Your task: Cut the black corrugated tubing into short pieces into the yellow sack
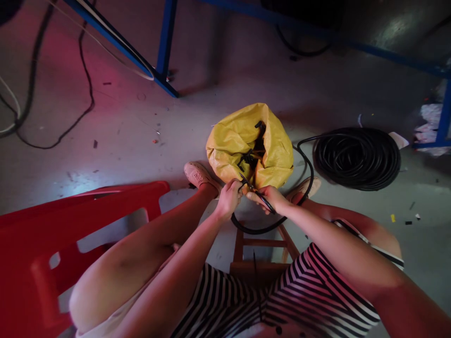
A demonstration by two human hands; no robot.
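In front of me my left hand (230, 199) is closed around the end part of a black cable (259, 230), which loops below my hands and runs to the right. My right hand (271, 199) grips a pair of black-handled scissors (263, 199), its blades pointing up and left beside my left fingers. Just beyond both hands stands a yellow woven sack (225, 150), its top folded open. Short black pieces (249, 158) lie inside it. How the blades meet the cable is too small to make out.
A large coil of black cable (355, 159) lies on the floor at right, joined to the length I hold. A red plastic stool (42, 239) stands at left, a wooden stool (260, 267) below my hands. Blue metal frames (165, 42) and loose cables (89, 89) are farther off.
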